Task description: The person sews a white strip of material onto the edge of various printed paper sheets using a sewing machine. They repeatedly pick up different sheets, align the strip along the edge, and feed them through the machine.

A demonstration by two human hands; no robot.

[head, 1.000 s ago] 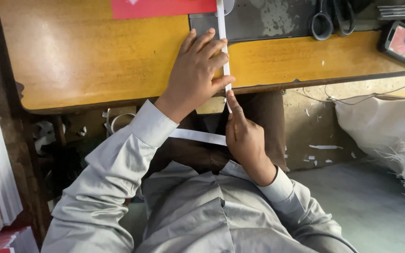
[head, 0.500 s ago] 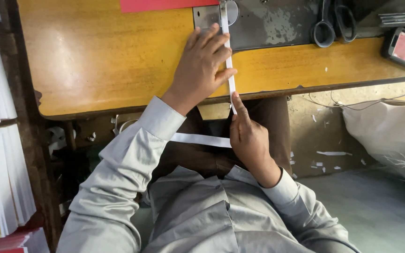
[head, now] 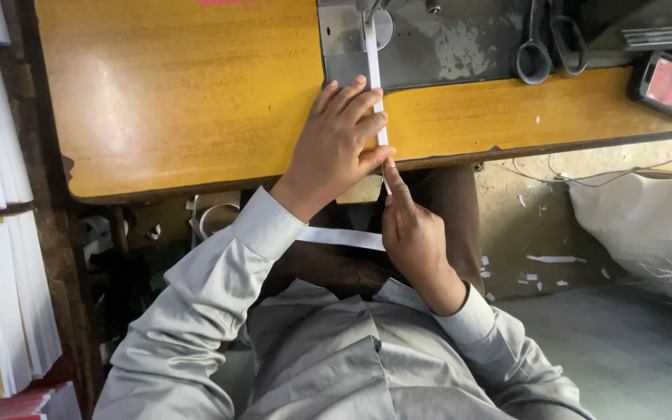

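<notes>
Left hand (head: 338, 144) flat on white strip (head: 373, 70), fingers spread – pins it to yellow table (head: 173, 101) so it runs straight toward sewing machine plate (head: 445, 47). Right hand (head: 414, 233) just below table edge, pinching strip end – keeps it taut. Scissors (head: 546, 39) right of plate.

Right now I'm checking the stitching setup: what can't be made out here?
Head view only:
- Needle area: cut off by the top edge above the white strip.
- Strip under the left hand: covered.
- Right hand grip: fingers curl away, hidden.
- Scissors blades: cut off at top.
</notes>
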